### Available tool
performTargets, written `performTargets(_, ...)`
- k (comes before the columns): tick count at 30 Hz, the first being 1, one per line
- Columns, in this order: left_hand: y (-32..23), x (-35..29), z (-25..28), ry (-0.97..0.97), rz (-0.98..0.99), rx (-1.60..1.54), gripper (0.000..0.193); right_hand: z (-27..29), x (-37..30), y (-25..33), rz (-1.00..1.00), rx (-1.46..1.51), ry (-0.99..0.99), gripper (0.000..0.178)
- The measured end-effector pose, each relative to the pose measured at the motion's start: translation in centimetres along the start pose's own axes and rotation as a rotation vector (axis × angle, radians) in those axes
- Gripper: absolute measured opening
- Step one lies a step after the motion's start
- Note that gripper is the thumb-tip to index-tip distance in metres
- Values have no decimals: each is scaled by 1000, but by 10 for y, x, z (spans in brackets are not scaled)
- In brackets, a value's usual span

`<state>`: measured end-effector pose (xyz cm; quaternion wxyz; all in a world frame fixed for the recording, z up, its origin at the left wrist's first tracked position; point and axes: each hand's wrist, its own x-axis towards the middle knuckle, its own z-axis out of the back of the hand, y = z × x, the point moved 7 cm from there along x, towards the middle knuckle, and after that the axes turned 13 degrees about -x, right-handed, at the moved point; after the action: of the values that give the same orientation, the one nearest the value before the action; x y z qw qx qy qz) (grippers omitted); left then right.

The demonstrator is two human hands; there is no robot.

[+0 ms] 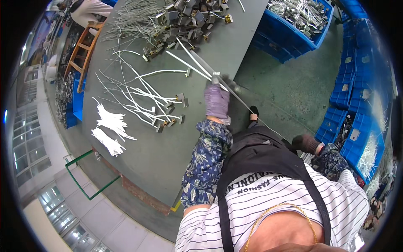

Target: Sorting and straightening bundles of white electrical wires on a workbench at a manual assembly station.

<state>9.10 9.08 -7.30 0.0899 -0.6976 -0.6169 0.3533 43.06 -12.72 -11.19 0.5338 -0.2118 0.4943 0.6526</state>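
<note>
My left hand (217, 101), in a purple glove, is closed at the table's edge around white sleeves (189, 63) and a small metal part (216, 74). Its fingertips are blurred. A thin pale wire (256, 111) runs from there down to my right hand (306, 143), which wears a dark glove and is closed low at my right side; its grip on the wire is small and partly hidden. Left of my left hand lie several metal parts with white-sleeved wires (170, 109). A single sleeved piece (163, 72) lies just above them.
A heap of metal parts with wires (180, 21) covers the far end of the grey table (147, 168). Bundles of white sleeves (110, 122) lie at its left. Blue crates (285, 38) stand beyond its right edge, with more crates (357, 138) at my right.
</note>
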Motion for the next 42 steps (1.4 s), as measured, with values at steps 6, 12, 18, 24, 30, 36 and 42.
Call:
performTargets(6,-89,-6,-4,-191,-301,242,34,-28,-3,-72,-218,227,-100,24)
performTargets(12,-152,-20,-21,-177,-429,-17,35,-3,7,-34,-257,390,-12,19)
performTargets(18,-169,-34,-38,-312,-521,152,33,5,7,-28,-209,330,-27,22)
performTargets(24,-91,-54,-25,-148,-395,648,32,5,27,-13,14,329,-53,19)
performTargets(30,-44,-44,68,15,-117,540,23,64,66,95,512,-33,-286,23)
performTargets(36,-166,-48,39,-219,-343,828,32,151,96,257,470,273,-255,34)
performTargets(42,-190,-35,103,-445,-223,831,29,170,136,367,635,167,-381,66)
